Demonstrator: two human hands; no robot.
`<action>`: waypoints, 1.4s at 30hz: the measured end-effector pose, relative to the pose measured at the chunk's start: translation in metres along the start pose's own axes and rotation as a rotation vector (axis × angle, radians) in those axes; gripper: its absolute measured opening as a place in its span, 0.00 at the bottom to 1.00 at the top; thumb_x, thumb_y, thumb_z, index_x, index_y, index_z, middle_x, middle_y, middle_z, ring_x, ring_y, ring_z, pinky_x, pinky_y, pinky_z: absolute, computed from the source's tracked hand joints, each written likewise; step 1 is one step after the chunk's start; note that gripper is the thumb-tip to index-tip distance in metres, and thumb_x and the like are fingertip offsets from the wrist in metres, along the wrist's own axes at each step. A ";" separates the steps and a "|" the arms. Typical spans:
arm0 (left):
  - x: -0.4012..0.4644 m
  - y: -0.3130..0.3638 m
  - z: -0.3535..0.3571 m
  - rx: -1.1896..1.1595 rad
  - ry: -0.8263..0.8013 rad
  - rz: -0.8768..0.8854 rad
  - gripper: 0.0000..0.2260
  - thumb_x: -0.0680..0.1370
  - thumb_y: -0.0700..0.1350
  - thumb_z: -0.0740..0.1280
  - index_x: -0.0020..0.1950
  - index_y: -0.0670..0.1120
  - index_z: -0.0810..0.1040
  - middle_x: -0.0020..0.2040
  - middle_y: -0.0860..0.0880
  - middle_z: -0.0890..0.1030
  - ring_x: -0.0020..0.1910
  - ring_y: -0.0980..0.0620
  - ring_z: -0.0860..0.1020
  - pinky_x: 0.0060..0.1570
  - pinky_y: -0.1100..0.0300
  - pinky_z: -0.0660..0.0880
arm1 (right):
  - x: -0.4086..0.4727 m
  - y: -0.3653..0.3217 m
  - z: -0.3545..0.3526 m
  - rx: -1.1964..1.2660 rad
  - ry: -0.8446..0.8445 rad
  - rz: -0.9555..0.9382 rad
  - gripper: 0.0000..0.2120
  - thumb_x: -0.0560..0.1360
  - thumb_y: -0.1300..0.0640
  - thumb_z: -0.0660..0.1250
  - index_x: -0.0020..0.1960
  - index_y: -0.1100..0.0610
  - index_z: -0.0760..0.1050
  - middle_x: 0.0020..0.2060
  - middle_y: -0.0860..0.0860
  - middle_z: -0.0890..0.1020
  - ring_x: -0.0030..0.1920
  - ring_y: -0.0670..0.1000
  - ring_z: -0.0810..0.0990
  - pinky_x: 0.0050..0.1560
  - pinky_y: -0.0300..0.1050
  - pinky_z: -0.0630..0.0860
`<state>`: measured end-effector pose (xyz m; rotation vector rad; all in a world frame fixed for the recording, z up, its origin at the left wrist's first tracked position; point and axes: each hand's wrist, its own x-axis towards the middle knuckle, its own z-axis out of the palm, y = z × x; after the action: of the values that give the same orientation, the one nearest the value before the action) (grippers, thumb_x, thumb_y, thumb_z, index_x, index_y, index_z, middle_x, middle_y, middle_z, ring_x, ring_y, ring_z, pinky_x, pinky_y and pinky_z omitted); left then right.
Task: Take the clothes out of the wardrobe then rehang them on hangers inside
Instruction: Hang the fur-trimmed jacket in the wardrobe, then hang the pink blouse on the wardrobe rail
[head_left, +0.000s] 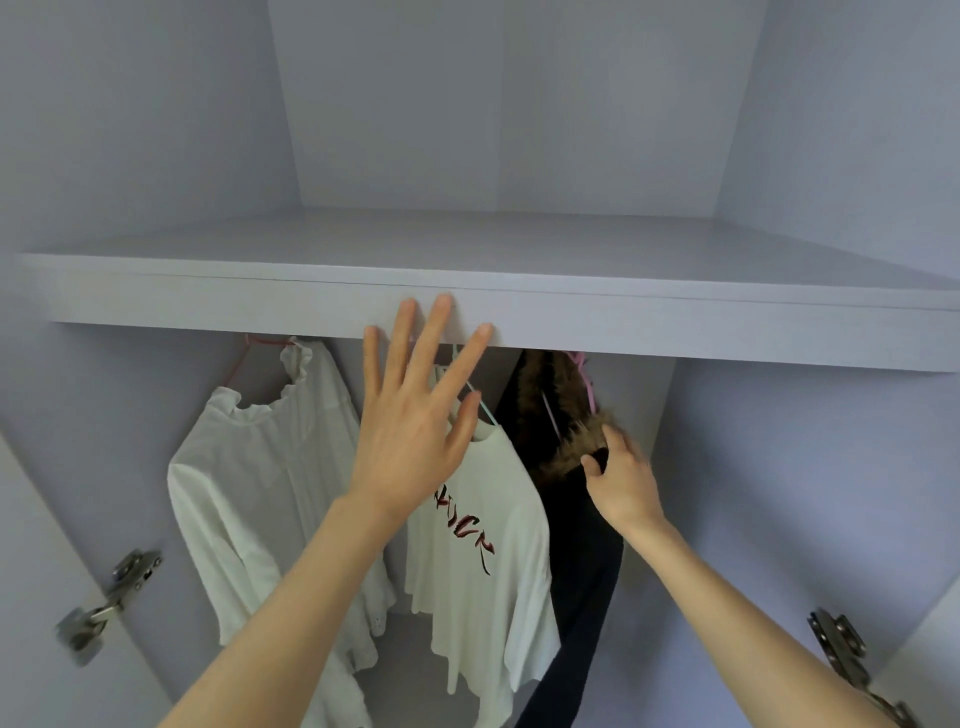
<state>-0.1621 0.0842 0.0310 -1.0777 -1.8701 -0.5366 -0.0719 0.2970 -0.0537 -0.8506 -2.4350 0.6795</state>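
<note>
The wardrobe stood open, and three garments hung under its shelf (519, 312): a frilled white blouse (260, 467) on a red hanger (244, 358) to the left, a white printed tee (483, 545) in the middle, and a dark fur-trimmed coat (566, 519) on a pink hanger (584, 374) to the right. The person's left hand (410, 431) was spread flat with straight fingers, holding nothing, raised in front of the tee's neckline and reaching toward the shelf edge; the right hand (623, 483) had its fingers curled into the coat's fur trim (576, 447), pinching it near the collar.

It looked to me like the start of taking things out, with the coat first; nothing had yet left the rail. To do it well, I thought, the free hand ought to go up for the hook of the pink hanger rather than tug at the cloth; the hooks sat hidden behind the shelf front, so that would be done by feel; lift the hook clear, then draw coat and hanger out together. Pulling on the fur alone could slide the coat off crooked, or drag the tee beside it, since the two hung touching.
</note>
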 end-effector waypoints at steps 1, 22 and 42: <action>-0.016 0.000 0.003 -0.012 -0.035 -0.024 0.24 0.78 0.47 0.59 0.74 0.50 0.60 0.76 0.43 0.54 0.75 0.41 0.47 0.71 0.38 0.47 | -0.006 -0.001 0.001 -0.059 0.038 -0.078 0.25 0.79 0.55 0.60 0.74 0.58 0.58 0.71 0.56 0.64 0.70 0.57 0.63 0.68 0.51 0.62; -0.365 0.062 -0.160 0.403 -0.681 -0.977 0.25 0.76 0.57 0.51 0.74 0.54 0.58 0.73 0.41 0.62 0.73 0.37 0.55 0.66 0.36 0.53 | -0.249 -0.078 0.135 -0.075 -0.652 -0.958 0.26 0.73 0.45 0.55 0.63 0.59 0.74 0.62 0.59 0.76 0.59 0.58 0.78 0.53 0.59 0.75; -0.587 0.306 -0.504 0.901 -0.329 -1.957 0.34 0.70 0.63 0.40 0.76 0.57 0.52 0.77 0.47 0.49 0.75 0.44 0.41 0.68 0.47 0.36 | -0.710 -0.174 0.117 0.234 -1.157 -1.791 0.27 0.76 0.50 0.64 0.72 0.57 0.64 0.70 0.57 0.66 0.71 0.59 0.63 0.70 0.58 0.54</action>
<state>0.4743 -0.3840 -0.2304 1.5815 -2.4762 -0.3515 0.2811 -0.3301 -0.2284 2.1529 -2.4769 0.5960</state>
